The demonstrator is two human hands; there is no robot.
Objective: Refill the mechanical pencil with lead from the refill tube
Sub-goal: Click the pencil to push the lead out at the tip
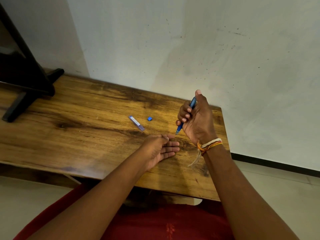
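Note:
My right hand is closed around a blue mechanical pencil, held nearly upright with its tip pointing down just above the wooden table. The thumb rests over the pencil's top end. My left hand lies palm up and flat on the table, fingers together, fingertips just below the pencil tip. A clear bluish lead refill tube lies on the table beyond my left hand. A small blue cap sits just right of the tube.
A dark wooden stand occupies the table's far left. A pale wall rises right behind the table. The table's right edge is close to my right wrist, which wears thread bands. My red clothing is below.

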